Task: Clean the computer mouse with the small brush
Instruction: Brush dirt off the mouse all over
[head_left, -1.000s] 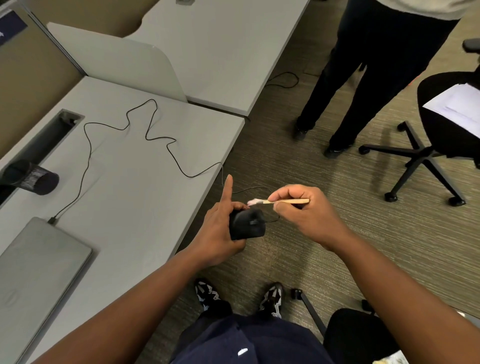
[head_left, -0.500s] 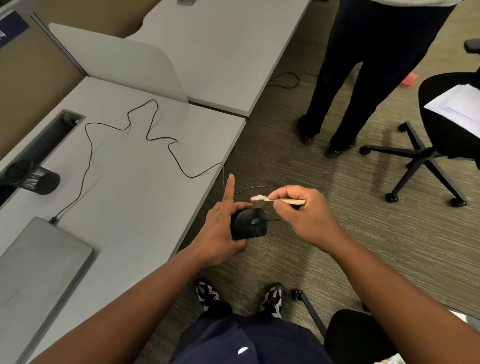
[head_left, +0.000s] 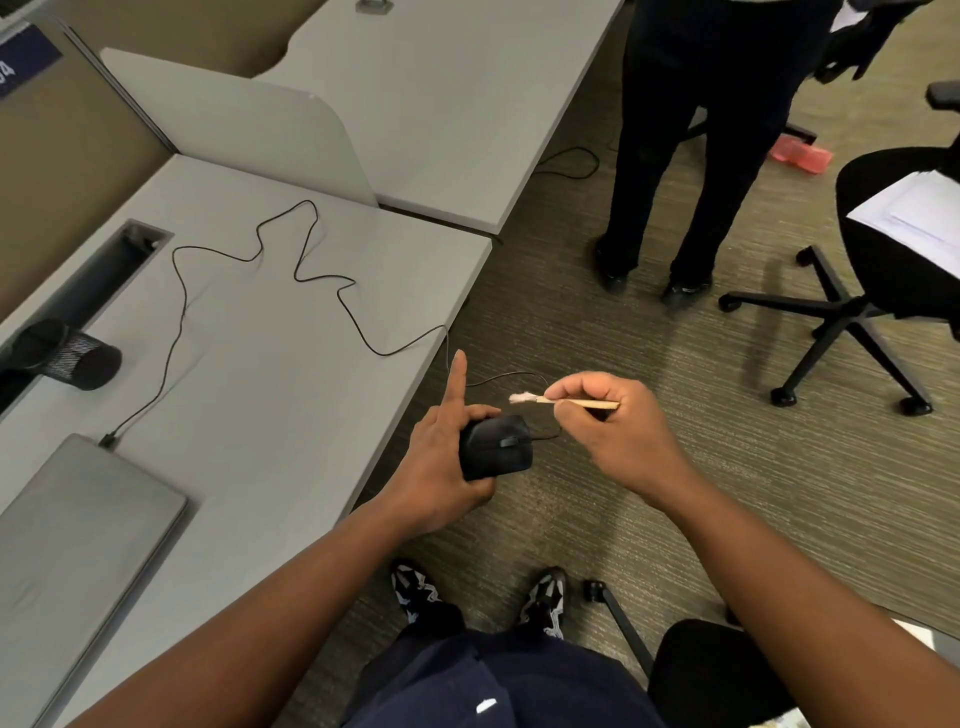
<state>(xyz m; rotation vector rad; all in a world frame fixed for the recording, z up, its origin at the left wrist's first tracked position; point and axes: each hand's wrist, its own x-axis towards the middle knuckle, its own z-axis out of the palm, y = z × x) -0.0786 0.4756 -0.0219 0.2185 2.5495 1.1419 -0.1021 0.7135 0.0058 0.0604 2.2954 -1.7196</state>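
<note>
My left hand (head_left: 441, 462) grips a black wired computer mouse (head_left: 496, 447) in the air beside the desk edge, with the index finger pointing straight up. The mouse's scroll wheel faces right. My right hand (head_left: 608, 431) pinches a small brush (head_left: 561, 400) with a pale wooden handle and whitish bristles. The bristles point left and hover a little above the mouse, apart from it. The mouse's thin black cable (head_left: 311, 275) snakes over the desk to a closed grey laptop (head_left: 67, 561).
The grey desk (head_left: 270, 395) is on my left, with a black mesh cup (head_left: 67, 356) lying near a cable slot. A person in dark trousers (head_left: 675, 156) stands ahead. A black office chair (head_left: 893, 270) holding papers is at the right. My shoes show below.
The brush tip has lifted slightly off the mouse's front edge and shifted right. The mouse has tilted a little in my left hand, which otherwise stays in place.
</note>
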